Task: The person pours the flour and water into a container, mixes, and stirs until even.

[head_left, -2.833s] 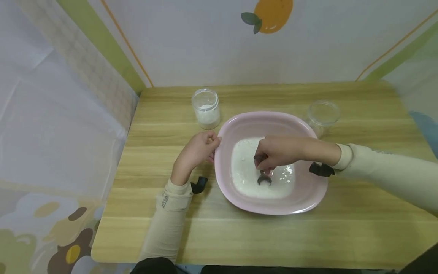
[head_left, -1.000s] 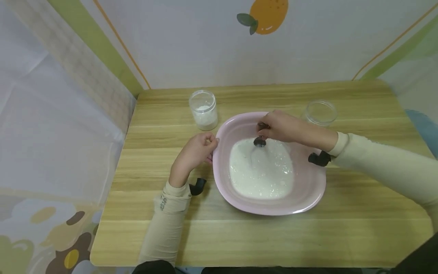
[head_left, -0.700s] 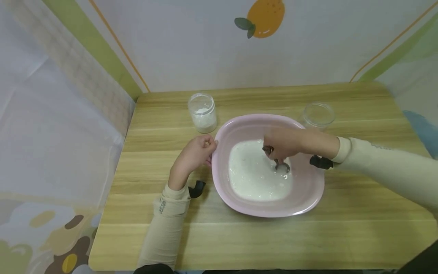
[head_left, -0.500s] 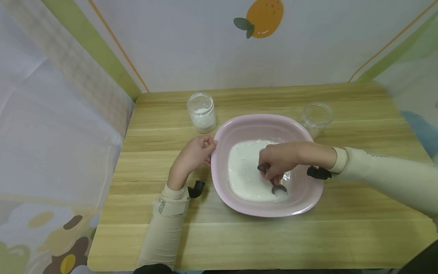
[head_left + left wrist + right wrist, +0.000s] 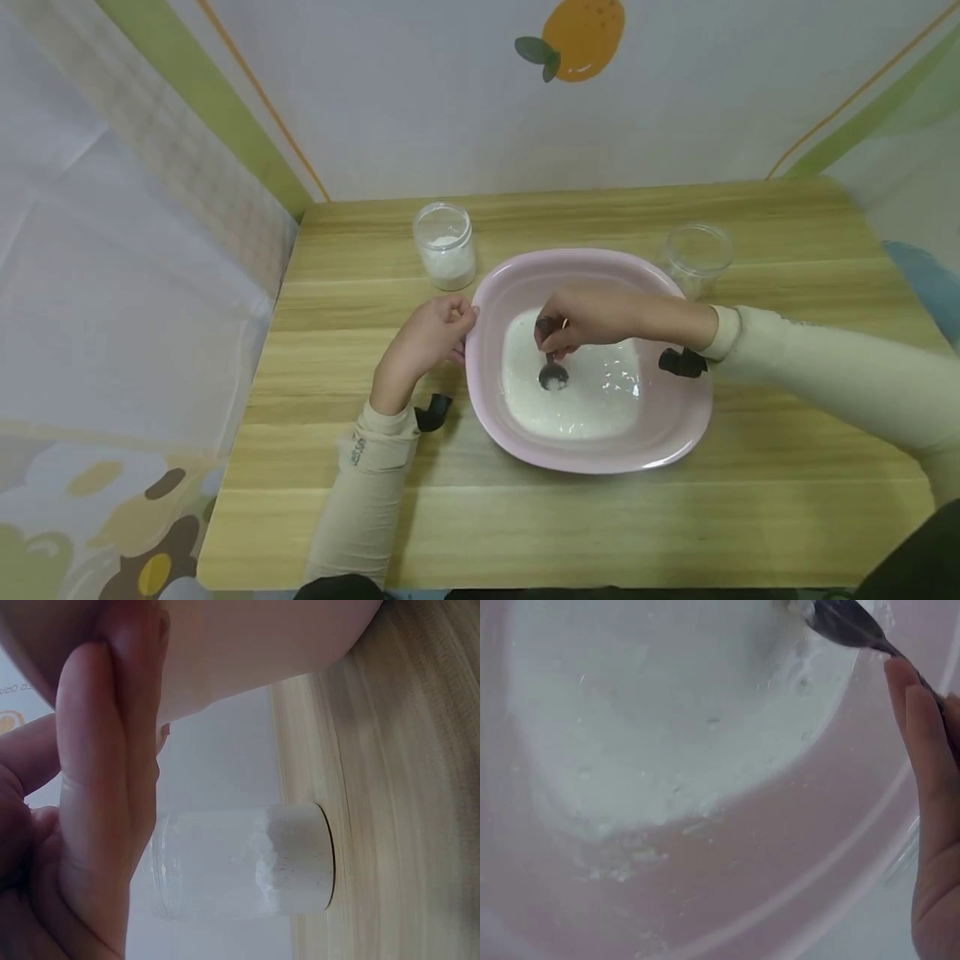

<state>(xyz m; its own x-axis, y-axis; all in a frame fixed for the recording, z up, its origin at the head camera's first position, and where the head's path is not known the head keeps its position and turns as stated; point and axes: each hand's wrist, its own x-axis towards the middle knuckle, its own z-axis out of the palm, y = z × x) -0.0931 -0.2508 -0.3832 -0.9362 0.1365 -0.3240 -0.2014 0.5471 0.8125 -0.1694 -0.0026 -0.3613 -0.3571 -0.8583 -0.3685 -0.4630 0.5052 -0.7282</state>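
Note:
A pink oval basin [image 5: 495, 408] stands on the table with a pool of milky white liquid [image 5: 577, 408] in its bottom. My right hand [image 5: 585, 319] reaches over it and grips a dark metal spoon [image 5: 553, 377] by the handle, bowl down at the liquid. Close up in the right wrist view, a bit of white stuff clings to the tip of the spoon's bowl [image 5: 847, 622]. At the basin's left rim, my left hand [image 5: 426, 337] pinches the edge between thumb and fingers. The fingers [image 5: 97, 765] lie against the outer wall in the left wrist view.
A clear jar [image 5: 446, 250] partly filled with white powder stands behind my left hand. Another clear jar [image 5: 697, 258] is at the back right, close behind the basin. The wooden table [image 5: 315, 375] meets a white wall covering at its far edge.
My right hand has swept the spoon around in the liquid, up to the far side, then right and toward me, and now left. My left hand has stayed at the rim.

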